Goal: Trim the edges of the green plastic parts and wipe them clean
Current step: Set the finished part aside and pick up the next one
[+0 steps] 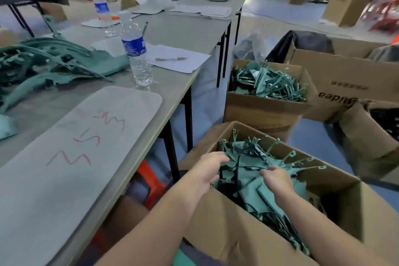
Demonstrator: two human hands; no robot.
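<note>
Cardboard box (226, 233), left hand (210, 166) fingers curled around green plastic parts (250, 188) inside, right hand (278, 179) fingers pinching them

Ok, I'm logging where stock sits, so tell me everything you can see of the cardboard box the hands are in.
The cardboard box is brown corrugated board, open-topped with its flaps folded outward and its near wall creased. It sits low, right of the table, with its base hidden. Green plastic parts fill it in a loose heap: flat pieces and thin stems with ring tips. The left hand and right hand both grip parts inside.
</note>
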